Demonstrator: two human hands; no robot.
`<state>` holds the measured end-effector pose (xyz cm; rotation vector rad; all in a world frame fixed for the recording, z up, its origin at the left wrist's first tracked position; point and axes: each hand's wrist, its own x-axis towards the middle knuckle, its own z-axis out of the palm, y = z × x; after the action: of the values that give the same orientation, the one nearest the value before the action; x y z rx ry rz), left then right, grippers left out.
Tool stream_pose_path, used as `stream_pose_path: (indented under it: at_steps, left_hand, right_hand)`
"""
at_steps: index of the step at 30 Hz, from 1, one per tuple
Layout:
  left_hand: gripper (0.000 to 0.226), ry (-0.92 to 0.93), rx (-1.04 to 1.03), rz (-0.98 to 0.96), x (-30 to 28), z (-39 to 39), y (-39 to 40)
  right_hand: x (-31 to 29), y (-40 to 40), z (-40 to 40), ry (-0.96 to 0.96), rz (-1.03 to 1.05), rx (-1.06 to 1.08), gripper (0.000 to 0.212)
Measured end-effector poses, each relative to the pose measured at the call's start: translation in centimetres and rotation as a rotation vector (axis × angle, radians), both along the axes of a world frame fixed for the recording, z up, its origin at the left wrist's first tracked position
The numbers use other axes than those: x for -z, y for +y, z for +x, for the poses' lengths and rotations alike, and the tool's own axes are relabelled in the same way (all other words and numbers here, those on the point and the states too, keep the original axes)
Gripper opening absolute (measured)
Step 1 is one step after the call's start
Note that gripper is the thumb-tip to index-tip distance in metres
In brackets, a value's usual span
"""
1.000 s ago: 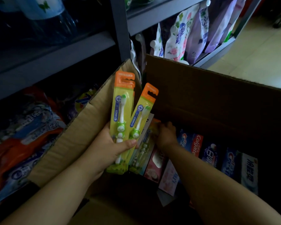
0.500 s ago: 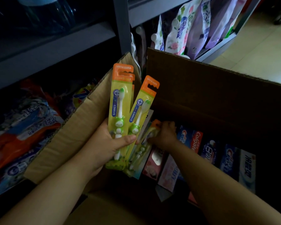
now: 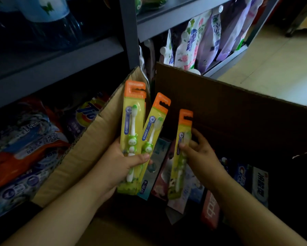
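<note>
Obs.: the person is pulling child toothbrushes out of an open brown cardboard carton (image 3: 229, 112) that is sitting on the floor against the shelving. The left hand (image 3: 120, 162) is gripping two yellow blister-card toothbrush packs with orange hang tabs (image 3: 131, 132). They are fanned in a V above the carton's left side, with the thumb curled across their lower fronts and the fingers behind. The right hand (image 3: 200, 153) is pinching a third yellow toothbrush pack (image 3: 182, 157) at its right edge. It is holding that pack upright over the middle of the carton, just beside the fan and apart from it. Judgement: the step in hand is adding this third pack to the fan. To do it well, the right hand should be sliding the card flat against the right-hand pack with the tabs lined up, and the left thumb should be lifting only briefly. Loosening further would probably be letting the slick cards slip back into the carton. Around: blue, pink and white toothpaste boxes (image 3: 243, 176) are standing in a row in the carton, directly below the packs. The carton's tall far side is rising close behind the right hand and crowding its path. The tan left flap (image 3: 81, 153) is leaning outward towards red and blue detergent bags (image 3: 24, 148) on the low shelf level. Floral refill pouches (image 3: 202, 38) are standing on the grey metal shelf (image 3: 60, 63) at upper right. The light is dim, so most of the card print is unreadable.
</note>
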<state>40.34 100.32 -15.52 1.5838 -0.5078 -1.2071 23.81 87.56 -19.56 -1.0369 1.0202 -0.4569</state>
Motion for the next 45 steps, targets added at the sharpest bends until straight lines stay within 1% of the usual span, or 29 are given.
stream_pose_path:
  at_steps: [2, 4, 6, 8, 10, 12, 14, 16, 17, 21, 24, 25, 27, 30, 31, 34, 35, 39, 41, 43, 45]
  left_hand:
    - [0.040, 0.029, -0.005, 0.012, -0.6, -0.6, -0.3]
    - [0.037, 0.063, 0.008, 0.021, -1.8, -1.1, -0.5]
    - [0.035, 0.104, 0.035, 0.041, -3.6, -1.5, -0.4]
    - [0.036, 0.141, 0.050, 0.083, -6.4, -1.5, 0.5]
    - [0.037, 0.156, 0.039, 0.109, -9.7, -1.1, 1.5]
    - [0.038, 0.177, -0.014, 0.117, -13.4, -0.7, 2.5]
    - [0.035, 0.246, -0.073, 0.135, -17.6, -0.3, 3.3]
    - [0.032, 0.287, -0.107, 0.149, -22.8, -0.2, 4.0]
    - [0.034, 0.299, -0.117, 0.149, -25.7, -0.3, 4.4]
    - [0.062, 0.268, -0.130, 0.142, -38.7, -0.6, 6.8]
    - [0.097, 0.266, -0.170, 0.143, -47.1, -1.0, 9.2]
    - [0.101, 0.269, -0.186, 0.135, -49.5, -1.2, 10.1]
    - [0.096, 0.264, -0.222, 0.126, -54.2, -1.6, 11.8]
    - [0.101, 0.257, -0.285, 0.075, -59.7, -2.6, 14.6]
    - [0.094, 0.241, -0.307, 0.054, -61.3, -3.1, 15.7]
    - [0.046, 0.190, -0.429, -0.005, -65.1, -3.8, 18.7]
    - [0.039, 0.175, -0.466, -0.031, -66.0, -3.6, 19.8]
    - [0.041, 0.107, -0.512, -0.099, -69.6, -2.4, 25.2]
    - [0.037, 0.060, -0.519, -0.128, -71.1, -1.1, 28.0]
    - [0.030, 0.010, -0.516, -0.164, -72.7, 0.6, 30.8]
    - [0.028, -0.009, -0.518, -0.196, -74.2, 2.6, 33.5]
  right_hand:
    - [-2.4, 0.9, -0.1, -0.074, 0.031, 0.010, 0.042]
    - [-5.3, 1.8, -0.1, -0.118, 0.048, 0.058, 0.025]
    - [-8.5, 2.4, 0.0, -0.122, 0.033, 0.120, 0.021]
    - [-12.3, 3.1, 0.4, -0.080, -0.009, 0.152, 0.024]
    - [-16.2, 4.0, 1.2, 0.001, -0.059, 0.155, 0.029]
    - [-19.8, 5.1, 2.0, 0.068, -0.088, 0.144, 0.022]
    - [-23.5, 6.1, 2.7, 0.116, -0.101, 0.149, 0.014]
    - [-28.0, 7.0, 3.2, 0.139, -0.076, 0.146, 0.006]
    - [-30.6, 7.3, 3.3, 0.130, -0.051, 0.136, 0.006]
    - [-42.8, 9.1, 2.8, 0.057, -0.003, 0.065, 0.019]
    - [-51.9, 10.4, 2.0, 0.026, -0.047, 0.004, 0.026]
    - [-54.7, 10.9, 1.7, 0.015, -0.058, -0.016, 0.028]
    - [-59.6, 12.1, 1.5, -0.015, -0.083, -0.057, 0.031]
    - [-65.4, 14.3, 1.3, -0.064, -0.111, -0.130, 0.024]
    - [-67.0, 15.0, 1.3, -0.075, -0.124, -0.156, 0.024]
    - [-70.2, 17.1, 1.8, -0.057, -0.208, -0.252, 0.023]
    - [-71.1, 17.9, 2.1, -0.048, -0.226, -0.284, 0.020]
    - [-74.4, 21.5, 4.4, -0.058, -0.280, -0.368, 0.013]
    - [-75.9, 23.9, 6.1, -0.077, -0.295, -0.405, 0.012]
    - [-77.2, 26.3, 8.2, -0.098, -0.329, -0.411, 0.011]
    - [-78.2, 28.8, 10.4, -0.127, -0.359, -0.405, 0.011]
